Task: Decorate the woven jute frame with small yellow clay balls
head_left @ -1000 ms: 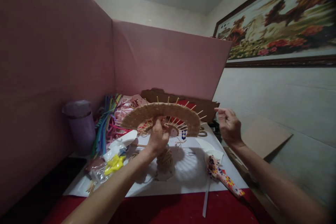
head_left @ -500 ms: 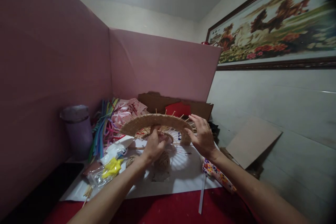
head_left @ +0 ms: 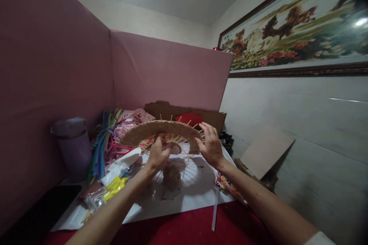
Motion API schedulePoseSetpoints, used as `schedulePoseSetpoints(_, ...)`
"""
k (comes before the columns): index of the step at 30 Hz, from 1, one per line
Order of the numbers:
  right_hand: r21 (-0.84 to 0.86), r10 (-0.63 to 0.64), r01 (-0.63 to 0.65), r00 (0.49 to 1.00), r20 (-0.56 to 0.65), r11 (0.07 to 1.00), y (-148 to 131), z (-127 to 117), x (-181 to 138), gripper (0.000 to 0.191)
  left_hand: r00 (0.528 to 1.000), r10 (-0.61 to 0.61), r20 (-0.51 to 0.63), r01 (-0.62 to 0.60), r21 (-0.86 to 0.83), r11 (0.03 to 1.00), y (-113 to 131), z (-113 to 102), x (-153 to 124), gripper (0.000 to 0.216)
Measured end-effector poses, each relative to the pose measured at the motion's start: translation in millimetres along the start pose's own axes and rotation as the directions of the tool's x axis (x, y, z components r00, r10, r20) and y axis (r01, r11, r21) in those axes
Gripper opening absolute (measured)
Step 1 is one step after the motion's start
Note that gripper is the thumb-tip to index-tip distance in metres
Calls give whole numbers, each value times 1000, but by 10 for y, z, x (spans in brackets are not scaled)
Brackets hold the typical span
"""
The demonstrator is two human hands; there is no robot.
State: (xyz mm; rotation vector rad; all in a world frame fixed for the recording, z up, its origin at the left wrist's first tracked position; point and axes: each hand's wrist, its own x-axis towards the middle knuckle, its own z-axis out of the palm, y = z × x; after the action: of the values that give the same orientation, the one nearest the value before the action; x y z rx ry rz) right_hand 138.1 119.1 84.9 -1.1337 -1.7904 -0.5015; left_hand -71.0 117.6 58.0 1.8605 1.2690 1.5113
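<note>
A round frame of thin wooden sticks carries a broad curved band woven from tan twine [head_left: 149, 127], held tilted above the white sheet. Stick ends poke out past the band's upper edge. Toward its centre lies a smaller woven ring [head_left: 176, 147], partly covered by my left hand [head_left: 156, 156], whose fingers are closed on the frame there. At the right end of the band, my right hand [head_left: 212, 148] grips the rim, with the thumb on the near face and the fingers over the stick tips. Below them a ball of twine [head_left: 171, 178] rests on the sheet.
White paper [head_left: 189, 197] covers part of a red tabletop [head_left: 172, 231]. To the left are a purple tumbler [head_left: 73, 149], colourful pipe cleaners [head_left: 99, 147] and a yellow packet [head_left: 115, 187]. On the right lie a translucent glue stick [head_left: 214, 210] and a flower-patterned item [head_left: 225, 183].
The view has shifted slightly, so everything sits further left. Both hands keep their hold on the woven frame, with little visible change in its pose.
</note>
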Motion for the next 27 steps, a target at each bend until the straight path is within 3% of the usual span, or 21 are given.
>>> schedulePoseSetpoints(18, -12, 18, -18, 1000, -6, 1000, 84, -76, -146, 37, 998, -41, -51, 33, -144, 989, -57, 27, 188, 36)
schedulePoseSetpoints(27, 13, 0, 0, 1000, 11, 1000, 62, -171, -278, 26, 997, -82, 1, 82, -84, 993, -36, 12, -22, 36)
